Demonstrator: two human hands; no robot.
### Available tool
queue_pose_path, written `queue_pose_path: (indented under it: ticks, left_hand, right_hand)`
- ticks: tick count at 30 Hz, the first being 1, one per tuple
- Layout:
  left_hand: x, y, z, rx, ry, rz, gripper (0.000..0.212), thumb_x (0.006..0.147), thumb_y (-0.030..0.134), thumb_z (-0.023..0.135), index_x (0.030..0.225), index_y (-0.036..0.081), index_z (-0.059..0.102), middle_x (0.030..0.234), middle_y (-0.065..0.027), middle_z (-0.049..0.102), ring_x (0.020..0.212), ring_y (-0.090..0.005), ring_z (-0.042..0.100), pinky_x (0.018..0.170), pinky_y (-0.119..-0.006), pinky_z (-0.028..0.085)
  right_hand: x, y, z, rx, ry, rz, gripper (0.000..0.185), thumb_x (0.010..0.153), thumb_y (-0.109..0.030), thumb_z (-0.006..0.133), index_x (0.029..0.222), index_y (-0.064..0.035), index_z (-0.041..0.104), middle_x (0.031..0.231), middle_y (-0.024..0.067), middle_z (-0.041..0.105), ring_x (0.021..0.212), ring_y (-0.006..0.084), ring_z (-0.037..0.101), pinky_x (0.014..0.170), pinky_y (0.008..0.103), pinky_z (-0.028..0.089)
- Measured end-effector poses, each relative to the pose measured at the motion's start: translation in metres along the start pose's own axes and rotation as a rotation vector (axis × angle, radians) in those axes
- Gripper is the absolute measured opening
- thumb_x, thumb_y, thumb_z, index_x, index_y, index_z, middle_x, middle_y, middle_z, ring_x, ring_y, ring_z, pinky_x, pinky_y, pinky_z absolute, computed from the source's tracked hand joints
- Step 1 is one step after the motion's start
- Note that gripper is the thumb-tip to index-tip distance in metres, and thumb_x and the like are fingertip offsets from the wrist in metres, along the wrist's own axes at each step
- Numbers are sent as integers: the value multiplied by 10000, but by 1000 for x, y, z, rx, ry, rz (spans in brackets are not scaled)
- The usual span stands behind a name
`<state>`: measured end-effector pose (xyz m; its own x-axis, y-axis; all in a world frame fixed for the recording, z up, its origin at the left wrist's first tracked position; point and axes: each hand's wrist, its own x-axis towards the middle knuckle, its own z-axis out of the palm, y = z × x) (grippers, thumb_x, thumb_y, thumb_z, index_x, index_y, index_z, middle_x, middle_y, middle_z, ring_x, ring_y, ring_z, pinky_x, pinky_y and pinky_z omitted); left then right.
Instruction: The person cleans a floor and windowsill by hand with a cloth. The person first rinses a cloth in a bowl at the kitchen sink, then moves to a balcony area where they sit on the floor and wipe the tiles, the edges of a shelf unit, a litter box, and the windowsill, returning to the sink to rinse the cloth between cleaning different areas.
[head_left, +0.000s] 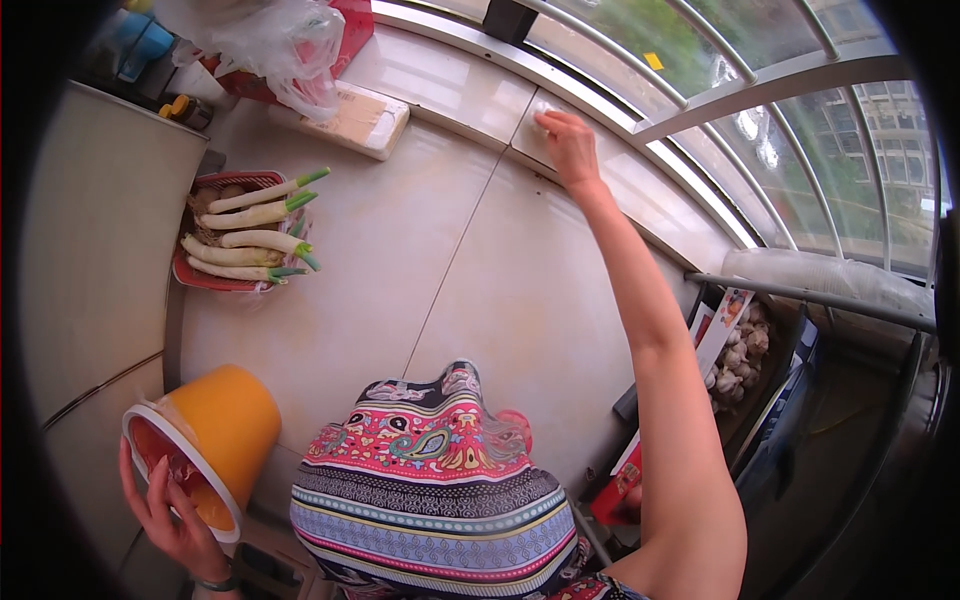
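Observation:
My left hand (174, 517) holds a tilted orange plastic bin (232, 431) by its white rim, with fingers over the opening. The mouth of the bin faces me at the lower left, and some crumpled clear plastic shows inside it. Far forward, at the end of my outstretched arm, my right hand (571, 150) pinches a small white wad (541, 112), perhaps tissue. It is pressed to the tiled ledge (622, 180) under the window. Most of the wad is hidden by my fingers.
A red basket (225, 285) of leeks (247, 217) stands on the tiled floor (390, 247), left. A white foam box (375, 124) and plastic bags (300, 45) sit by the ledge. At right, a metal rack (810, 296) holds garlic (742, 352). Bars (720, 52) cross the window.

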<state>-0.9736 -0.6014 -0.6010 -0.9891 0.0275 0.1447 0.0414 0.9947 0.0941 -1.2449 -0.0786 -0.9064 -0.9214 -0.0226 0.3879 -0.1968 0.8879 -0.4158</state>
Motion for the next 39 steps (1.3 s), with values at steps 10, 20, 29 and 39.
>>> queue_pose_path:
  ticks: [10, 20, 29, 39]
  left_hand:
    - [4, 16, -9, -115, 12, -40, 219, 925, -10, 430, 1067, 13, 596, 1354, -204, 410, 1186, -341, 491, 878, -363, 505]
    - [29, 32, 7, -160, 54, 68, 246, 783, -115, 509, 948, 15, 638, 1280, -237, 468, 1029, -287, 594, 837, -333, 500]
    - [32, 30, 10, -188, 38, 66, 257, 763, -119, 520, 946, 15, 642, 1271, -229, 482, 892, -230, 628, 792, -299, 496]
    - [15, 16, 14, -165, 31, 58, 264, 807, -88, 464, 989, 22, 621, 1246, -212, 514, 1030, -285, 569, 773, -316, 498]
  right_hand:
    - [15, -146, 137, -1, 11, -168, 96, 723, -6, 544, 802, -18, 598, 919, 89, 570, 914, 243, 535, 763, 303, 506]
    - [17, -139, 152, -107, 30, -305, 194, 728, -13, 554, 907, 7, 627, 952, 95, 556, 921, 227, 539, 759, 306, 518]
    - [35, -163, 171, -266, 22, -282, 123, 693, 0, 568, 802, 25, 620, 894, 129, 519, 870, 238, 534, 681, 307, 530]
    - [-4, -105, 135, -360, 13, -365, 189, 727, -52, 588, 886, 43, 628, 927, 108, 546, 856, 241, 527, 709, 329, 478]
